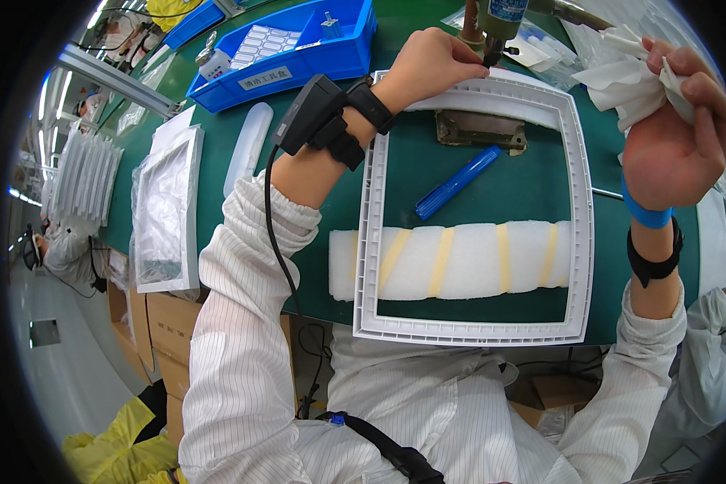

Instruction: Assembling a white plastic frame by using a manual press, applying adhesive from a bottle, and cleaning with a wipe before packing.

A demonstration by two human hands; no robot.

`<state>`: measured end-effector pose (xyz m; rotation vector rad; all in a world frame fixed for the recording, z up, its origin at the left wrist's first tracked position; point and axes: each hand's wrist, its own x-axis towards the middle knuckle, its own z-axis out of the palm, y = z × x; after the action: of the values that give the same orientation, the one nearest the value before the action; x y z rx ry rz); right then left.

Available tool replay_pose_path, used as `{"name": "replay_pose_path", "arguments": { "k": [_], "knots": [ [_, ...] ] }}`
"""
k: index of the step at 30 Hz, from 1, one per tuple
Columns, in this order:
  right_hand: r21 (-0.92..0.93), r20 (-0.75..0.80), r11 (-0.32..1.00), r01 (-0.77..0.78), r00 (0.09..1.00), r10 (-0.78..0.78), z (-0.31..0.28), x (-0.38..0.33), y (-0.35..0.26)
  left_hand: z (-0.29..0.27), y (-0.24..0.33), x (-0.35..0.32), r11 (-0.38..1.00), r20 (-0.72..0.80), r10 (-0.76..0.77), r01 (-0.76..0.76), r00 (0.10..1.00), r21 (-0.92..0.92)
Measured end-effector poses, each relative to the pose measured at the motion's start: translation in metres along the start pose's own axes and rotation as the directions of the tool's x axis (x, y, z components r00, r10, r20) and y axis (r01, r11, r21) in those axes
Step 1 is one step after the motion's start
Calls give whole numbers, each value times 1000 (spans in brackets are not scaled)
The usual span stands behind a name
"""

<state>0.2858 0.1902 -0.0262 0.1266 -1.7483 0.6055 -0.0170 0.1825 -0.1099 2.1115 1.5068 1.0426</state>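
A white rectangular plastic frame (pixel 582 218) lies on the green table, resting over a white foam block (pixel 468 260) wrapped with yellow tape strips. My left hand (pixel 436 63) rests on the frame's far edge, fingers pinched at the tip of a hanging tool (pixel 492 24). A black device is strapped on that wrist. My right hand (pixel 673 137) is raised at the right, closed around a crumpled white cloth (pixel 633 77). A blue marker (pixel 457 182) lies inside the frame, near a metal fixture (pixel 480 129).
A blue bin (pixel 298 44) with label sheets stands at the back left. A bagged white frame (pixel 165 214) and a long white plastic piece (pixel 248 145) lie at the left. Cardboard boxes sit under the table edge. Other people work at the far left and right.
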Motion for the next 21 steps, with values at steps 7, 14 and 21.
{"name": "replay_pose_path", "arguments": {
  "k": [7,14,21],
  "knots": [
    [-18,-8,1000,16,1000,-16,5,-7,-4,2,0,1,1000,-6,-2,2,1000,0],
    [-84,-46,996,34,998,-38,40,-12,-13,2,-2,0,1000,-6,-8,8,1000,-6],
    [-162,28,982,97,995,-93,47,-26,-18,3,1,2,1000,-3,20,-20,1000,9]
  ]
}}
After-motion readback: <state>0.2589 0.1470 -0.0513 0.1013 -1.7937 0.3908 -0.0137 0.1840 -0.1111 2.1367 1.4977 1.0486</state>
